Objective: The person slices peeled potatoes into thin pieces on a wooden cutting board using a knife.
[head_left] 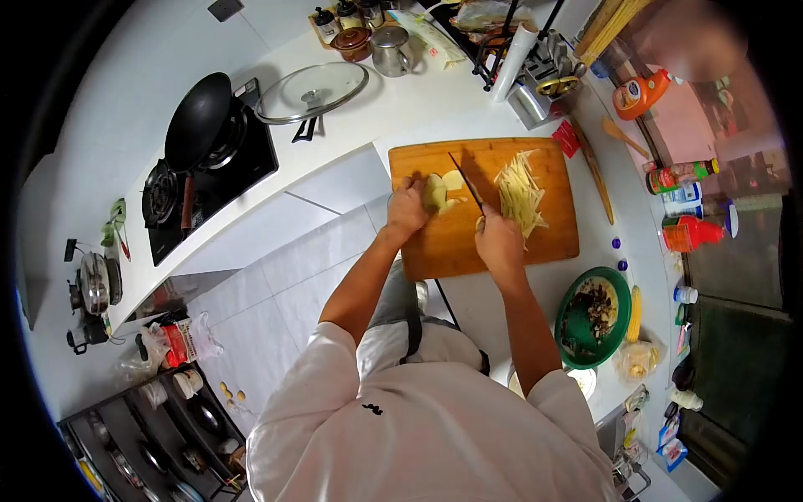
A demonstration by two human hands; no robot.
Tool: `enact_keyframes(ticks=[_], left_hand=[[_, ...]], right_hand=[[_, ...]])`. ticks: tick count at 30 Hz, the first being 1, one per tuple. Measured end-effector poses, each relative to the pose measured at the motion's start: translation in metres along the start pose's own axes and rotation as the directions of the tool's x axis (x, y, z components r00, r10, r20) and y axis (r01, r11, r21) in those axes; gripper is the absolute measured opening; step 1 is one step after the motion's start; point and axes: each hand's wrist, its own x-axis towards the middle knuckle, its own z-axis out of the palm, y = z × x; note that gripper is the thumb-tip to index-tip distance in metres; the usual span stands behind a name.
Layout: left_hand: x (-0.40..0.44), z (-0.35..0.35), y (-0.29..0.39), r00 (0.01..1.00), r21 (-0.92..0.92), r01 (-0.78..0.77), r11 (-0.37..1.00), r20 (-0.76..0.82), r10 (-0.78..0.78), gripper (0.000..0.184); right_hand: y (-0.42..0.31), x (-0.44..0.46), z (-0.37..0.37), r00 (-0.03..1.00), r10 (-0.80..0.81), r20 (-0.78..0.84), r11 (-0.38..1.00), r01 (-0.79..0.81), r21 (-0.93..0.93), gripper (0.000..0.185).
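Note:
A wooden cutting board (452,255) lies across the counter in front of me. My right hand (499,240) is closed round the handle of a knife (465,177), whose dark blade points away from me over the middle of the board. At the board's left part, the bent fingers of my left hand (406,207) press on pale yellow potato slices (436,192). These slices fan out towards the knife, left of the blade. Right of the blade lies a heap of thin potato strips (520,192). Whether the blade touches a slice cannot be made out.
A black wok (198,121) sits on the stove at left, near a glass lid (314,90). A green basin (575,330) with food scraps and a corn cob (635,315) stand at right. A knife block (535,100) is behind the board; bottles line the window side.

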Motion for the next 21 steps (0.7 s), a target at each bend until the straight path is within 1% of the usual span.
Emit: enact_keyframes(ticks=[3,4,6,9,12,13,15,16,18,21], left_hand=[[-0.006,-0.002,0.0,1.0,-0.079,-0.022,0.997,0.002,0.022,0.062],[-0.008,-0.002,-0.001,0.999,-0.096,-0.035,0.995,0.001,0.035,0.062],[-0.013,0.004,-0.009,1.0,-0.09,-0.007,0.996,0.024,0.009,0.061],[-0.031,0.014,-0.013,0.998,-0.102,0.054,0.993,0.022,-0.052,0.059],[-0.053,0.009,-0.003,0.995,-0.149,0.103,0.983,0.027,-0.101,0.052],[-0.058,0.006,0.002,0.993,-0.169,0.117,0.979,0.033,-0.113,0.049],[-0.064,0.015,-0.004,0.988,-0.262,0.147,0.954,-0.008,-0.154,0.047],[-0.065,0.02,-0.009,0.984,-0.308,0.159,0.938,-0.03,-0.176,0.046],[-0.062,0.022,-0.017,0.974,-0.359,0.215,0.908,0.008,-0.227,0.039],[-0.055,0.017,-0.02,0.967,-0.383,0.245,0.89,0.038,-0.25,0.03]], right_hand=[[-0.001,-0.012,0.012,0.998,-0.056,-0.001,0.998,0.056,-0.001,0.037],[-0.004,-0.017,0.01,0.999,-0.04,0.019,0.999,0.04,-0.001,0.037],[-0.013,-0.027,0.005,0.998,-0.01,0.062,1.0,0.01,0.0,0.036],[-0.006,-0.042,0.016,0.997,-0.047,0.067,0.999,0.047,0.004,0.035],[-0.005,-0.066,0.02,1.0,-0.005,0.015,0.996,0.004,0.087,0.034],[-0.003,-0.073,0.022,1.0,0.004,-0.007,0.997,-0.004,0.081,0.034],[0.004,-0.083,0.031,0.998,0.019,-0.053,0.997,-0.015,0.07,0.035],[0.006,-0.087,0.035,0.995,0.015,-0.1,0.996,-0.006,0.093,0.035],[0.01,-0.098,0.041,0.981,0.015,-0.191,0.99,0.012,0.137,0.035],[0.012,-0.108,0.039,0.988,0.059,-0.146,0.974,-0.025,0.227,0.033]])
